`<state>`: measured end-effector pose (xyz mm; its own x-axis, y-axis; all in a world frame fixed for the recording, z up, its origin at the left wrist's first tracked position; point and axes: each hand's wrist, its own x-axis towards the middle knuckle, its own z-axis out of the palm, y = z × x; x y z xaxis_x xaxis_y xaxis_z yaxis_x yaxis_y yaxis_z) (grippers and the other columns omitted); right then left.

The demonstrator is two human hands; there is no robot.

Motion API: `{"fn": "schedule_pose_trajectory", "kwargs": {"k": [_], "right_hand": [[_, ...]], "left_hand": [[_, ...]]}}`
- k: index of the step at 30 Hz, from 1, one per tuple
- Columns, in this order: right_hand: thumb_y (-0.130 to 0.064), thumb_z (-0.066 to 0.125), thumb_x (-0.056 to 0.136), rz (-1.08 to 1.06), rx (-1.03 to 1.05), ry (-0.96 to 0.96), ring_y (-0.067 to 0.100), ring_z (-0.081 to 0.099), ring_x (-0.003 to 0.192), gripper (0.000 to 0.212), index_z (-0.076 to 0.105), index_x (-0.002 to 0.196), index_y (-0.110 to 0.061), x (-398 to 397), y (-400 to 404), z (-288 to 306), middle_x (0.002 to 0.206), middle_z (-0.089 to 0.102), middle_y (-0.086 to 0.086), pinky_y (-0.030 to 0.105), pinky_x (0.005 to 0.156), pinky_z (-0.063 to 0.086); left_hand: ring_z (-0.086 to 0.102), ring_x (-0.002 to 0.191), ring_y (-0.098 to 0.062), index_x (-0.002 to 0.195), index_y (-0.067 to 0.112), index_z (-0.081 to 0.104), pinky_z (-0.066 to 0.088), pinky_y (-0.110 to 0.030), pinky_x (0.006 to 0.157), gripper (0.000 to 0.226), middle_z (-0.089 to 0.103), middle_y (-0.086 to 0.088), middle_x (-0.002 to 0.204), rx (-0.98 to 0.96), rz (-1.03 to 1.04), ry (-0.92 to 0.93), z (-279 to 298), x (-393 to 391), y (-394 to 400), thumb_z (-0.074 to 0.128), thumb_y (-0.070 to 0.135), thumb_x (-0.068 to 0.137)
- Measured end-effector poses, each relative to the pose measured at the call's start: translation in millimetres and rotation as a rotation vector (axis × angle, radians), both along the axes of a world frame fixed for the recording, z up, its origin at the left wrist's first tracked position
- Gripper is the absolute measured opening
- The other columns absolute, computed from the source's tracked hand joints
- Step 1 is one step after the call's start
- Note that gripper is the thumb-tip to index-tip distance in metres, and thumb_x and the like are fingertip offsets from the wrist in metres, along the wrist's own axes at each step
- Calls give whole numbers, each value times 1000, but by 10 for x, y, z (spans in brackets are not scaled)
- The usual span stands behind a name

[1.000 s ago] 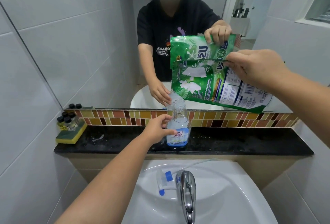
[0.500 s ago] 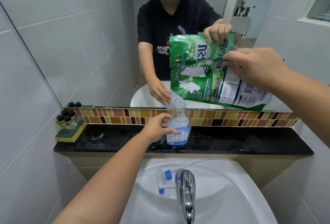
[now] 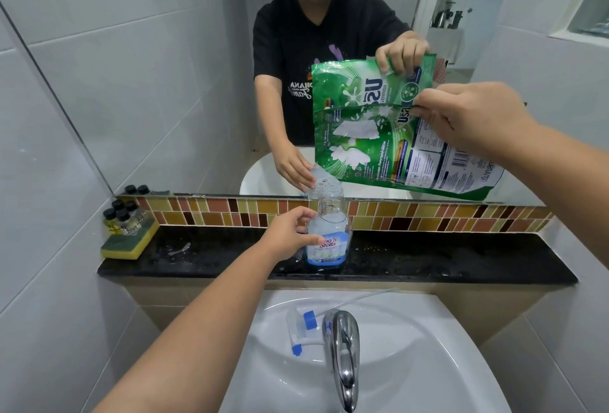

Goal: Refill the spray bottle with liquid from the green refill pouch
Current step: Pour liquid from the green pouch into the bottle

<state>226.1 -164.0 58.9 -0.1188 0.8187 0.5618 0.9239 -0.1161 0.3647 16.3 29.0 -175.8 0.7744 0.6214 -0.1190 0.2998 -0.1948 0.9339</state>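
Note:
A clear spray bottle (image 3: 328,231) with a blue label stands uncapped on the black stone ledge (image 3: 428,261). My left hand (image 3: 290,234) grips its left side. My right hand (image 3: 474,119) pinches the top edge of the green refill pouch (image 3: 379,155), held tilted in the air, its lower left corner just above and right of the bottle's open neck. No liquid stream is visible. The bottle's white and blue spray head (image 3: 301,330) with its thin tube lies in the white sink (image 3: 428,363).
A chrome tap (image 3: 342,356) rises at the sink's front. A yellow and green sponge (image 3: 130,241) bearing several small black-capped vials (image 3: 122,218) sits at the ledge's left end. A mirror (image 3: 164,50) above the tiled strip reflects me and the pouch.
The pouch and my right hand have barely shifted, edging slightly up. My left hand stays on the bottle.

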Motion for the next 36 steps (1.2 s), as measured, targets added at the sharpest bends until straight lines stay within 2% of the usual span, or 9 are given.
{"fn": "schedule_pose_trajectory", "kwargs": {"k": [6, 14, 19, 23, 28, 36], "right_hand": [[-25, 47, 101, -8, -10, -12, 27, 44, 51, 26, 65, 96, -7, -26, 10, 38, 71, 62, 10, 26, 43, 35], [-26, 46, 101, 4, -10, -39, 32, 51, 51, 26, 65, 97, -8, -14, 3, 46, 72, 63, 10, 28, 43, 39], [-28, 45, 101, 13, -5, -58, 33, 53, 52, 29, 65, 96, -8, -7, 15, 49, 73, 64, 10, 27, 43, 40], [-30, 43, 101, 25, 6, -57, 34, 56, 54, 31, 66, 98, -8, -5, 17, 57, 75, 66, 11, 30, 43, 42], [-31, 42, 102, 23, 13, -59, 35, 57, 56, 33, 66, 99, -8, -13, 13, 59, 75, 66, 12, 32, 43, 43], [-31, 43, 102, 9, 6, -61, 35, 57, 56, 33, 66, 98, -8, -35, 16, 65, 76, 66, 12, 30, 44, 42]], "left_hand": [[62, 94, -1, 109, 34, 58, 58, -20, 61, 45, 61, 17, 110, -7, -7, 5, 3, -11, 0, 85, 17, 78], [64, 105, -12, 114, 28, 59, 59, -22, 65, 46, 63, 5, 122, -12, -3, 3, 23, -8, -13, 84, 16, 78], [63, 99, -8, 112, 30, 58, 57, -19, 61, 45, 62, 10, 117, 0, -6, 11, 27, -18, -13, 84, 18, 78], [65, 106, -14, 110, 29, 59, 60, -23, 64, 43, 64, 6, 119, -23, -3, 2, 26, -15, -16, 84, 16, 78], [63, 95, -5, 108, 31, 59, 56, -16, 58, 43, 63, 11, 113, -13, 0, 1, 31, -21, -22, 85, 16, 78], [65, 94, -3, 106, 32, 59, 56, -16, 58, 42, 64, 10, 113, -8, 5, 2, 17, -17, -25, 85, 16, 77]]}}
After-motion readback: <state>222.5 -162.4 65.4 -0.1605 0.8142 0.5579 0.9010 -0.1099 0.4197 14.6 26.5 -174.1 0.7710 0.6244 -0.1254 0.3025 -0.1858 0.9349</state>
